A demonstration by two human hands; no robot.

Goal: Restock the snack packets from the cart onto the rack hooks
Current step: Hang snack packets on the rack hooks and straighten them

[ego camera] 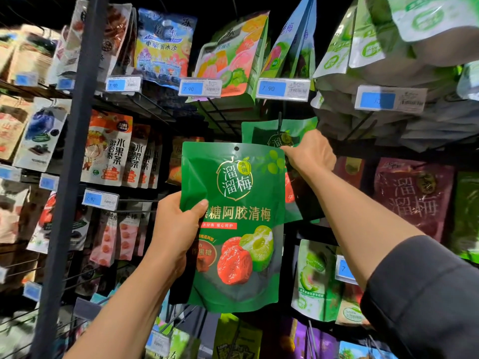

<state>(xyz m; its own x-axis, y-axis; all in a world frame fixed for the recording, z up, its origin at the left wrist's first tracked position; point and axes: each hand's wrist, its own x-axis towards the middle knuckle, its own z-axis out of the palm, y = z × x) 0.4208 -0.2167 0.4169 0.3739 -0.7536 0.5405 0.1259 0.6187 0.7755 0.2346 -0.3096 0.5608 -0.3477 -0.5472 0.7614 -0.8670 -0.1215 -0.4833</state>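
Note:
A green plum snack packet [233, 224] with a punched hang hole at its top is held upright in front of the rack. My left hand [176, 229] grips its left edge, thumb across the front. My right hand [309, 151] pinches its top right corner. Just behind it, a matching green packet [261, 132] hangs on a black rack hook [279, 121]. The held packet's hole sits lower and to the left of that hook's tip. The cart is out of view.
Hooks all around carry other snack packets: white fruit-strip packs [108, 151] at left, dark red plum packs [412, 198] at right, light green pouches [363, 47] overhead. Blue price tags [199, 87] jut forward. A dark upright post [75, 141] stands at left.

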